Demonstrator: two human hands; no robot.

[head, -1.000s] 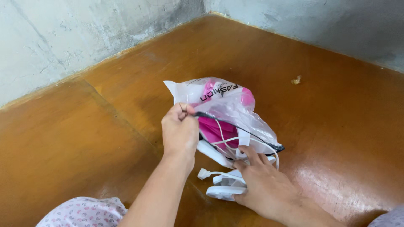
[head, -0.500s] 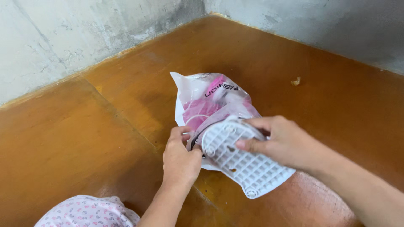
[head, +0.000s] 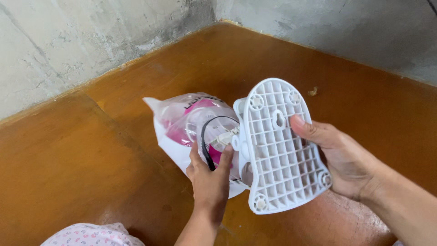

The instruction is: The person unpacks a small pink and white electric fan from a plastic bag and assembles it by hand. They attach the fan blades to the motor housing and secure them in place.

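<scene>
Half a second ago the white plastic base lay low over the plastic bag, pressed against it under the right hand; now it has been lifted clear and tilted up, so its ribbed grid underside with round corner feet and a keyhole slot faces the camera. The right hand clamps it from the far edge, thumb on the grid near the slot and the other fingers wrapped behind it (out of sight). The left hand has stayed at the bag's near end, fingers closed on the film and on a black cord that loops up from between thumb and forefinger. The bag sits just beyond those fingertips, touching the base's left edge, with pink and white parts showing through it. Everything rests on a glossy brown-orange floor that meets rough grey concrete walls in a corner beyond both hands; a small pale scrap lies on the floor past the base's top. What the bag holds is blurred by the crinkled film, and a patterned pale cloth is cut off at the bottom edge.
</scene>
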